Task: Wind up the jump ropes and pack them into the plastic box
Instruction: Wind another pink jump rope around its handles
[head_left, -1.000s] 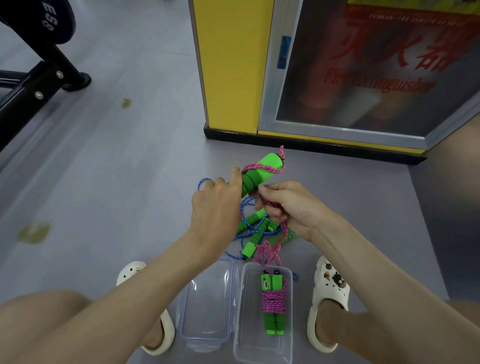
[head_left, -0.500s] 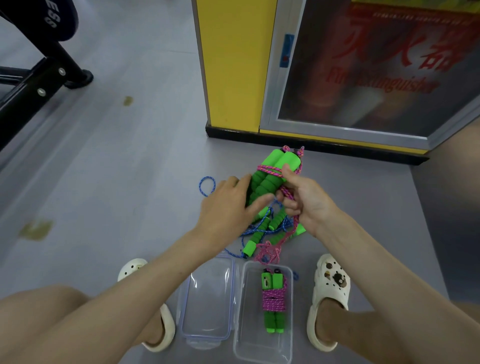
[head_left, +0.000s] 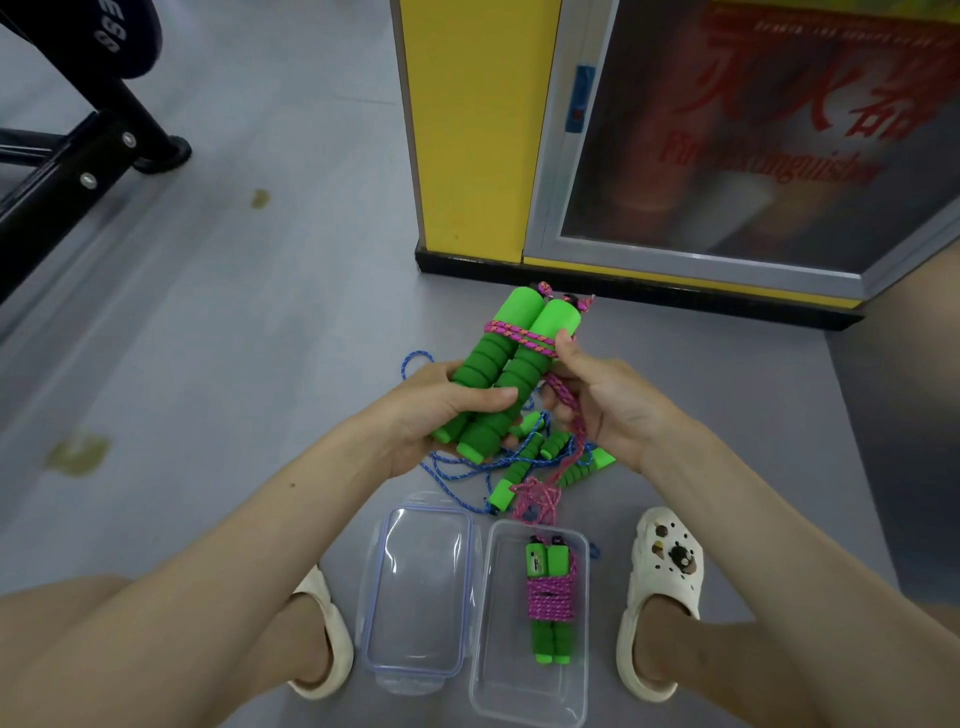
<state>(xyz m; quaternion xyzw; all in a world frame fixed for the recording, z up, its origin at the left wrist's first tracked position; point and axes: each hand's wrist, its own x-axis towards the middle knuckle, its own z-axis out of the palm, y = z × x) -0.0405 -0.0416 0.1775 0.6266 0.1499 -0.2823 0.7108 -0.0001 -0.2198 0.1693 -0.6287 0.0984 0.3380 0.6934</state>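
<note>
The 2 green foam handles (head_left: 498, 364) of 1 jump rope lie side by side in the left hand (head_left: 431, 415), whose fingers and thumb curl round their lower halves; the tops stick out beyond the hand, tilted away from the person. A few turns of pink cord (head_left: 522, 336) bind the handles together just past the left fingertips. The right hand (head_left: 613, 410) sits just beside the handles, its thumb against the turns, its fingers closed on the cord that runs down through the palm to a pink heap (head_left: 535, 499) on the floor.

Under both hands lies a loose tangle of blue cord (head_left: 457, 467) and more green handles (head_left: 511, 480). Nearer the person than the hands, below the right wrist, stands the clear plastic box (head_left: 509, 675), holding 1 wound rope bundle (head_left: 549, 605) with pink cord round its green handles. The lid (head_left: 415, 597) lies touching the box, under the left forearm. A cream sandal (head_left: 327, 639) flanks the lid and another (head_left: 660, 587) the box. Beyond the hands stand a yellow cabinet (head_left: 467, 130) and a glass door (head_left: 753, 130); a black frame (head_left: 62, 156) is well apart, off past the left hand.
</note>
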